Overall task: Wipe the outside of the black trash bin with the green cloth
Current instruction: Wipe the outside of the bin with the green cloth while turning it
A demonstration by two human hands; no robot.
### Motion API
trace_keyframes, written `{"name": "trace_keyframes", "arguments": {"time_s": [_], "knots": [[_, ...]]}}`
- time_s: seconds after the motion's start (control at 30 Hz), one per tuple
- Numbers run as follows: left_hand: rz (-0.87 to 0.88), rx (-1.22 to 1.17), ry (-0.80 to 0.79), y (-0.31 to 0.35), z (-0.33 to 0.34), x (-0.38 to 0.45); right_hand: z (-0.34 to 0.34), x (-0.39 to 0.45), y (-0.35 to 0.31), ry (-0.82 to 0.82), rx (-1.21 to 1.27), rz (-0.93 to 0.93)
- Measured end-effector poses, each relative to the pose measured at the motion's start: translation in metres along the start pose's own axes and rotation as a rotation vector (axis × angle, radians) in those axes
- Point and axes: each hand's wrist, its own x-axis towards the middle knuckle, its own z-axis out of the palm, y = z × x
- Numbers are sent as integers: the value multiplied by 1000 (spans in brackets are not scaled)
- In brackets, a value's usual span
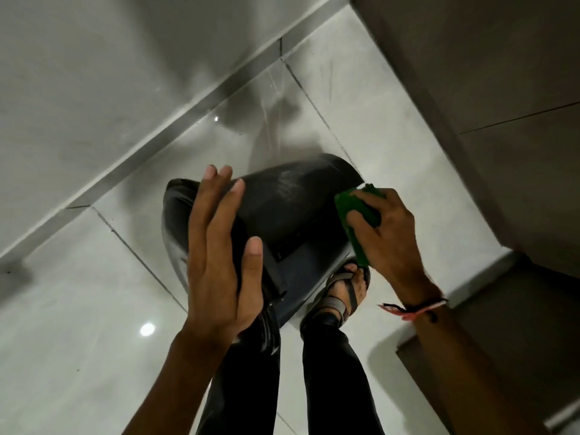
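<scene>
The black trash bin (288, 202) stands on the floor below me, tilted, its rounded outer wall facing up. My right hand (389, 233) grips a folded green cloth (354, 221) and presses it against the bin's right side. My left hand (219, 246) rests flat on the bin's left side, fingers spread and palm against the plastic. A black bag liner (175, 221) shows at the bin's left edge, partly hidden behind my left hand.
Glossy pale floor tiles (94, 293) surround the bin. A grey wall with a skirting strip (141, 136) runs along the left, and a darker wall (502, 120) closes the right. My sandalled foot (345, 290) and dark trouser legs stand right behind the bin.
</scene>
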Motion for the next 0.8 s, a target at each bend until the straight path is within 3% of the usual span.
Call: {"name": "trace_keyframes", "arguments": {"time_s": [0.07,0.13,0.2,0.23,0.33,0.4,0.57,0.63,0.8], "knots": [[-60,11,2,0,3,-1,-12,0,8,-98,-78,30],[-302,28,-10,-2,5,1,-18,-2,18,-197,-164,84],[-515,28,-127,-2,8,2,-20,-10,34,-250,-187,181],[-536,40,-188,-2,10,1,-19,-15,43,-238,-148,235],[-473,73,-302,7,16,-8,-8,-19,58,-52,77,424],[-452,84,-314,13,18,-19,9,-17,43,31,229,449],[-500,29,-196,-5,10,-31,50,-70,-20,61,325,-36],[-473,28,-221,-8,7,-38,55,-94,-5,75,296,-83],[-434,12,-226,-19,1,-50,48,-34,47,86,237,310]]}}
